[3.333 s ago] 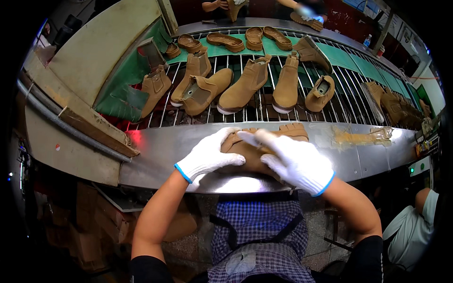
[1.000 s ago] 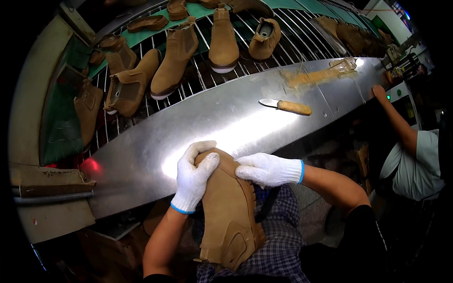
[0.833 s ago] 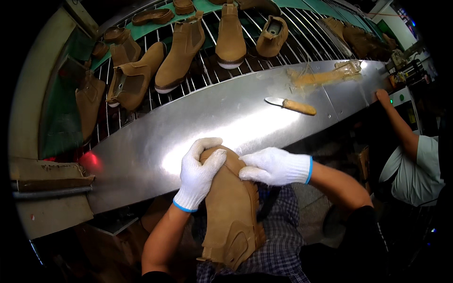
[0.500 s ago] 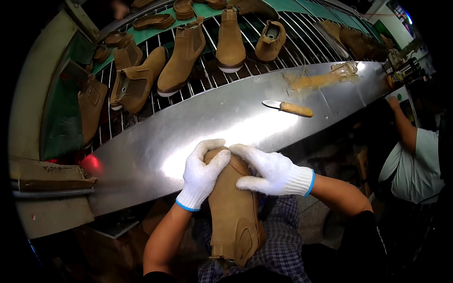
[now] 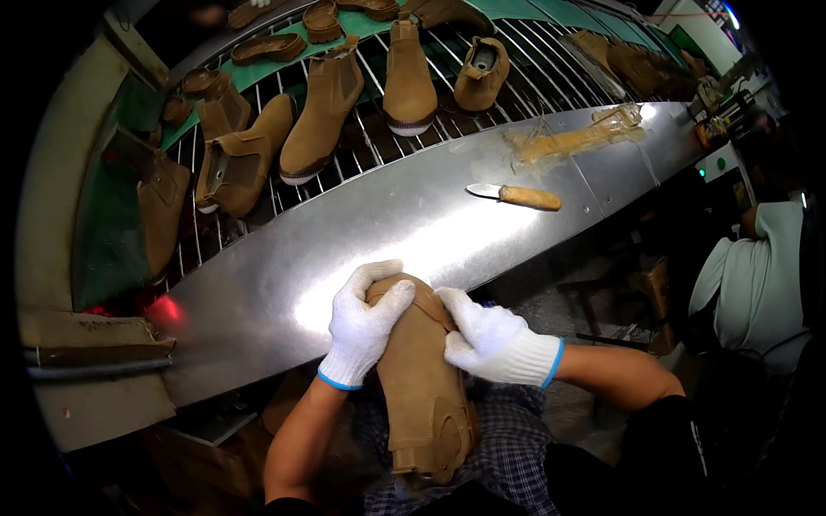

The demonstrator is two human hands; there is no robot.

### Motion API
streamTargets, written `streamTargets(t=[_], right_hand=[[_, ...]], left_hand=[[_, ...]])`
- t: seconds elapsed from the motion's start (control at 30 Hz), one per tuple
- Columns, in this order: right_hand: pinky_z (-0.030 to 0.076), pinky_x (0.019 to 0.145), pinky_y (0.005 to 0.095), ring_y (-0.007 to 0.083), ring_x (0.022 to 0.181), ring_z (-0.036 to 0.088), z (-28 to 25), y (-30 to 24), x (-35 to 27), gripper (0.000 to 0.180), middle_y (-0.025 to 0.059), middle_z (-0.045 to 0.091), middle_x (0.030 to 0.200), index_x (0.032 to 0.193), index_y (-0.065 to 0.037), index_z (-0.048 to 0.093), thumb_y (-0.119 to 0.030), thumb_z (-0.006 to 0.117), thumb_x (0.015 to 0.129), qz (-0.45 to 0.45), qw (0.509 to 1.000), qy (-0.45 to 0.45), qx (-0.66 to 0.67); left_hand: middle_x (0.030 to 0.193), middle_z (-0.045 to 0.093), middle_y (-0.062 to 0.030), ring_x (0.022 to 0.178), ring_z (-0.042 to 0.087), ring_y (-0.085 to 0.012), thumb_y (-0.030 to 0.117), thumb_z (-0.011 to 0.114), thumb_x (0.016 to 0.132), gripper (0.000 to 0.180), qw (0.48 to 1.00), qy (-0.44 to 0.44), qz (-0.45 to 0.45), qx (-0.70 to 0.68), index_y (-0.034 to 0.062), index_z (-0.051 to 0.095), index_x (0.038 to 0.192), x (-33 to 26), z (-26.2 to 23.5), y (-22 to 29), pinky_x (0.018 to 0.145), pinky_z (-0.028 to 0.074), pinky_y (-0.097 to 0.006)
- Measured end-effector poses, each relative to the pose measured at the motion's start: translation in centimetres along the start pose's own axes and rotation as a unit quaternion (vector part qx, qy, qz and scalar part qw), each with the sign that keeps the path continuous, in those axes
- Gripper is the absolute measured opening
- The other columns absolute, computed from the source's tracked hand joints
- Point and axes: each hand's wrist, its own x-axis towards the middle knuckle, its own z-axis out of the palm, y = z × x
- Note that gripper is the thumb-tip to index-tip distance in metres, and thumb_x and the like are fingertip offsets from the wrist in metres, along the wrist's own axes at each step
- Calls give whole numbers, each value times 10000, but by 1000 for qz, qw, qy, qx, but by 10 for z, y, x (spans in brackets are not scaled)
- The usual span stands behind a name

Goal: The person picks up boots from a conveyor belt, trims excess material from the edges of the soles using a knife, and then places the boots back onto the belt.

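A brown suede ankle boot [image 5: 419, 370] lies over my lap, one end against the near edge of the metal counter and its opening toward me. My left hand [image 5: 366, 318], in a white knit glove with blue cuff trim, wraps the far end from the left, thumb on top. My right hand [image 5: 499, 340], gloved alike, has its fingers curled and pinching the boot's right edge near that far end. A curved seam or edge band shows between the two hands. The boot's underside is hidden.
On the metal counter [image 5: 258, 284] lies a short knife with a wooden handle [image 5: 529, 198]. Past it, several brown boots [image 5: 323, 112] and loose soles [image 5: 268, 49] sit on a wire rack. Tan tape [image 5: 576, 142] covers part of the counter. A person in a pale shirt [image 5: 757, 275] is at right.
My right hand has moved slightly down, its fingers curling from spread on the boot to a pinch at its edge. My left hand keeps its hold. The person at right has drawn an arm back.
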Motion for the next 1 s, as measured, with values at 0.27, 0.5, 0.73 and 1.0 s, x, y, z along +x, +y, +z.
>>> streamTargets(t=[0.27, 0.5, 0.73, 1.0], right_hand=[[594, 850, 551, 513, 948, 724, 30, 32, 19, 555, 343, 715, 1089, 1482, -8, 426, -225, 531, 983, -48, 994, 84, 43], [579, 939, 462, 401, 1083, 736, -5, 18, 8, 658, 279, 708, 1259, 1587, -12, 411, -328, 557, 1029, -50, 996, -18, 71], [586, 853, 411, 277, 881, 719, -38, 4, 47, 681, 203, 727, 1027, 1401, 33, 593, -570, 449, 1121, -28, 988, -149, 42], [598, 726, 427, 315, 843, 738, -9, 16, 47, 631, 229, 725, 1025, 1329, 39, 509, -551, 389, 1139, -52, 993, -101, -20]], left_hand=[[1170, 751, -155, 1081, 711, -191, 176, 818, 934, 387, 999, 0, 13, 34, -44, 720, 1238, -4, 2, 7, 963, 582, -327], [1180, 743, -142, 1073, 704, -188, 161, 810, 938, 383, 1000, -4, 16, -19, -42, 707, 1247, -3, -9, 3, 973, 578, -324], [1193, 738, -141, 1086, 699, -188, 116, 804, 935, 371, 1000, -7, 21, -19, -40, 702, 1256, 0, -14, 2, 975, 579, -327], [1177, 737, -134, 1070, 696, -185, 78, 799, 920, 337, 1000, 3, 22, -14, -43, 717, 1224, -1, -16, 4, 973, 575, -323]])
